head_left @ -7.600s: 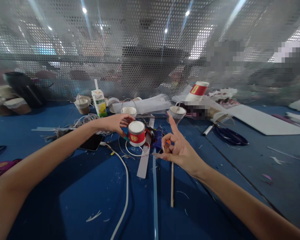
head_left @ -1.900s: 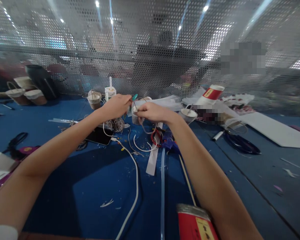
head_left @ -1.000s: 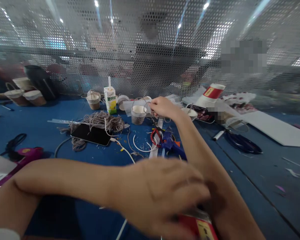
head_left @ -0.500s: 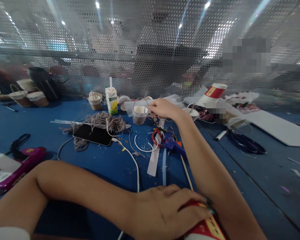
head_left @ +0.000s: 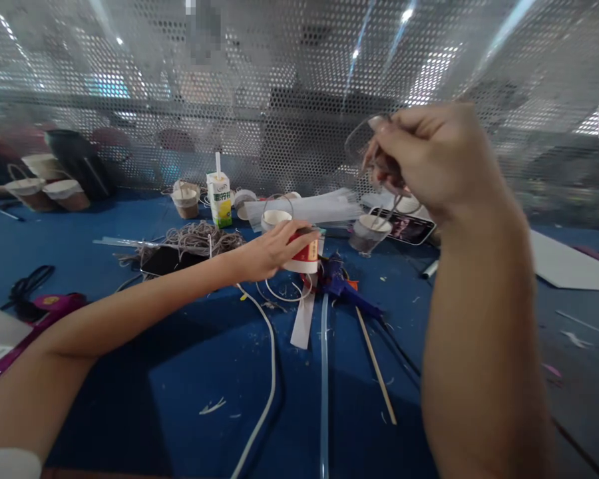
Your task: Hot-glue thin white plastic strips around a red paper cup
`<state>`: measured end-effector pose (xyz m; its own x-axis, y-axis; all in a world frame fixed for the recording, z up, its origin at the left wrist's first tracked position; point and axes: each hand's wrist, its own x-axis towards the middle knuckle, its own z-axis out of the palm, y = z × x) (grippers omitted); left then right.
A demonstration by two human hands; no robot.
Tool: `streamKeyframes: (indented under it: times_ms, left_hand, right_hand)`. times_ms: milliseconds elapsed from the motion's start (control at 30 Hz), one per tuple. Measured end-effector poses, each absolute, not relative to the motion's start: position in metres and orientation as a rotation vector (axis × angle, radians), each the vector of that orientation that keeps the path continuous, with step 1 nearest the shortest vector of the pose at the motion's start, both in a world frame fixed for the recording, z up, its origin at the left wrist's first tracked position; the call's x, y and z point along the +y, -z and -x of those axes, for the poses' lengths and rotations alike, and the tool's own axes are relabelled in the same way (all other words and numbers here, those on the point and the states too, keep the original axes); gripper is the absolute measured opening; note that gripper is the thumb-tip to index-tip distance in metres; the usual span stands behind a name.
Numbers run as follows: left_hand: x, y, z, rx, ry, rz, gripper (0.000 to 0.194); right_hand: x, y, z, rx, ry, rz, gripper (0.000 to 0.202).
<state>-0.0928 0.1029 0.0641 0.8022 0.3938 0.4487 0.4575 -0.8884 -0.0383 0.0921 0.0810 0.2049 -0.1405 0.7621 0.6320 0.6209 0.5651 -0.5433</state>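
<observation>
The left grip (head_left: 268, 254) hides part of the red cup (head_left: 307, 255), and the right grip (head_left: 426, 150) holds a blurred thin loop (head_left: 346, 142).

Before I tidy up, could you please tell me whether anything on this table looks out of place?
White scraps litter the tabletop, and the gray string by the phone is a tangle, not neatly wound.

A perforated metal screen (head_left: 299, 66) fills twelve o'clock, behind the blue table (head_left: 214, 346). Between nine and ten o'clock stands a drink carton (head_left: 220, 201) — green and yellow print on white, its straw (head_left: 218, 163) upright — and farther out that way, a dark bottle (head_left: 77, 159). A purple tool (head_left: 40, 322) lies between eight and nine, a white cable (head_left: 273, 362) curves towards half past six, a thin wooden stick (head_left: 375, 366) lies towards five, and a flat white board (head_left: 564, 263) lies at three.
</observation>
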Motion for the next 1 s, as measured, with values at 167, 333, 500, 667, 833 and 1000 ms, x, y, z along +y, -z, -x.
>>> streamKeyframes:
  times_ms: [167, 333, 500, 667, 833, 1000]
  left_hand:
    - [0.119, -0.056, 0.102, -0.478, 0.462, 2.833, 0.083]
    - [0.116, -0.074, 0.111, -0.454, 0.353, 2.929, 0.089]
    - [0.109, -0.094, 0.113, -0.504, 0.327, 3.012, 0.068]
    - [0.1, -0.096, 0.106, -0.574, 0.325, 2.864, 0.06]
    - [0.086, -0.097, 0.096, -0.576, 0.415, 2.709, 0.045]
    - [0.074, -0.094, 0.089, -0.749, 0.824, 2.847, 0.045]
  right_hand:
    - [0.087, -0.195, -0.094, -2.007, -0.547, 1.064, 0.039]
    - [0.102, -0.167, -0.118, -2.005, -0.514, 1.223, 0.039]
    - [0.122, -0.145, -0.147, -2.017, -0.292, 1.419, 0.032]
    - [0.138, -0.132, -0.163, -2.208, 0.196, 1.611, 0.028]
    - [0.127, -0.125, -0.172, -2.221, 0.268, 1.675, 0.026]
    - [0.103, -0.136, -0.156, -2.081, 0.292, 1.546, 0.028]
